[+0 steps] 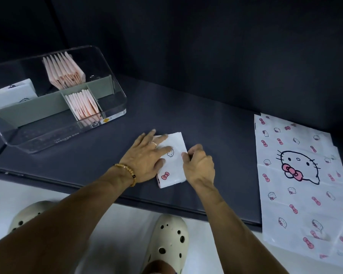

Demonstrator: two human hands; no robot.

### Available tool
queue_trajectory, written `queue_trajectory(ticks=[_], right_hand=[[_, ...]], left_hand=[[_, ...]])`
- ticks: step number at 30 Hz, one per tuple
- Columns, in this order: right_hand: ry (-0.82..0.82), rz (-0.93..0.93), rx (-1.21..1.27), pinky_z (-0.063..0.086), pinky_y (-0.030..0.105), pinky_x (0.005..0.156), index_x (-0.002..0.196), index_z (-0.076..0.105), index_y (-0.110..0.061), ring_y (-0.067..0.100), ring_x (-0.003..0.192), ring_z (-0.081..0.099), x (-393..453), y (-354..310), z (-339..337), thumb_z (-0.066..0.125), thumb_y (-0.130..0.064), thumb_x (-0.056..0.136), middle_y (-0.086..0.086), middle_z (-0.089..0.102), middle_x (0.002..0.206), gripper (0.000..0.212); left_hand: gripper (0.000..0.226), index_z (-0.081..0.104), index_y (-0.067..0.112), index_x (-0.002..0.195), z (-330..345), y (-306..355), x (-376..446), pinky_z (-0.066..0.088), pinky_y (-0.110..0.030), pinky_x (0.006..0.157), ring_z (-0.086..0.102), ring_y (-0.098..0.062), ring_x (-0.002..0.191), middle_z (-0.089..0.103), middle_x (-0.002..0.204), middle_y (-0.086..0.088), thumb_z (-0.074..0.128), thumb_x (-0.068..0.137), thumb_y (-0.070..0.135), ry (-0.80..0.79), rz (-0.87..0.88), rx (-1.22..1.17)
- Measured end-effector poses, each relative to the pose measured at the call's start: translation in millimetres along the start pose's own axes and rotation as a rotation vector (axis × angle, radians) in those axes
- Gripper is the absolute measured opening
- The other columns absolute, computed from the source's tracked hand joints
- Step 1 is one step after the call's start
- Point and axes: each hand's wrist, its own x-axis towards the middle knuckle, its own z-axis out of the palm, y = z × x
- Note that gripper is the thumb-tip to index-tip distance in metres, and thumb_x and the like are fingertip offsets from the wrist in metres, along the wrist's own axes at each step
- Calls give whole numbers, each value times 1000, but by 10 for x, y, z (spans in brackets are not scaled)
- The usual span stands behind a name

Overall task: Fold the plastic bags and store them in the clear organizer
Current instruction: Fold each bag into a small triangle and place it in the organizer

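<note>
I see the left hand (147, 157) pressing flat, fingers straight, on the folded bag (173, 159) at mid-desk (216, 135), while the right hand (198, 165) pinches its right edge. The clear organizer (53, 99) sits far left; unfolded bags (297, 175) lie right.

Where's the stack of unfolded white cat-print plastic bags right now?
In the head view, the unfolded white cat-print plastic bags lie flat at the dark table's right end, right of the right hand, overhanging the front edge.

Glossy clear plastic organizer (115, 107); thin printed plastic bag (174, 161); matt dark tabletop (216, 139).
</note>
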Motion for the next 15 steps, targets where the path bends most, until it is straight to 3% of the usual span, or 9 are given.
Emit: queue_trajectory(ticks=[2, 5, 8, 10, 12, 15], right_hand=[[130, -62, 0, 48, 37, 68, 97, 52, -16, 25, 83, 58, -18, 31, -16, 53, -30, 95, 2, 62, 87, 14], [336, -213, 21, 45, 40, 75, 100, 61, -11, 27, 90, 54, -161, 146, -20, 52, -22, 94, 5, 61, 101, 15], [273, -311, -97, 45, 44, 91, 120, 59, -5, 32, 114, 54, -428, 338, 72, 47, -27, 94, 12, 57, 129, 36], [157, -325, -181, 33, 46, 109, 137, 48, -1, 31, 136, 40, -545, 458, 160, 42, -31, 97, 15, 42, 148, 50], [127, -339, -252, 23, 45, 115, 144, 38, -1, 29, 143, 29, -586, 528, 208, 34, -35, 99, 15, 32, 154, 57], [120, -352, -302, 20, 46, 117, 146, 34, -1, 27, 145, 24, -587, 533, 209, 21, -39, 99, 15, 28, 155, 62]], left_hand=[[47, 36, 34, 141, 12, 11, 17, 22, -43, 110, 21, -30, 138, 27, 153, 0, 37, 95, 45, -31, -20, 70], [42, 53, 27, 127, 0, 117, -35, 38, -42, 86, 45, -30, 107, 51, 130, -5, 45, 91, 45, 73, -103, 168], [37, 60, 21, 115, 25, 224, -105, 44, -41, 76, 50, -31, 95, 57, 115, -8, 53, 87, 42, 168, -167, 167], [37, 61, 20, 115, 47, 280, -150, 45, -41, 75, 51, -32, 93, 59, 112, -9, 55, 85, 42, 197, -192, 167], [37, 61, 18, 114, 42, 302, -199, 44, -42, 75, 52, -32, 93, 60, 111, -9, 56, 85, 40, 195, -219, 164], [40, 59, 12, 119, 35, 338, -206, 39, -48, 95, 48, -33, 118, 59, 119, -9, 51, 86, 34, 205, -141, 194]])
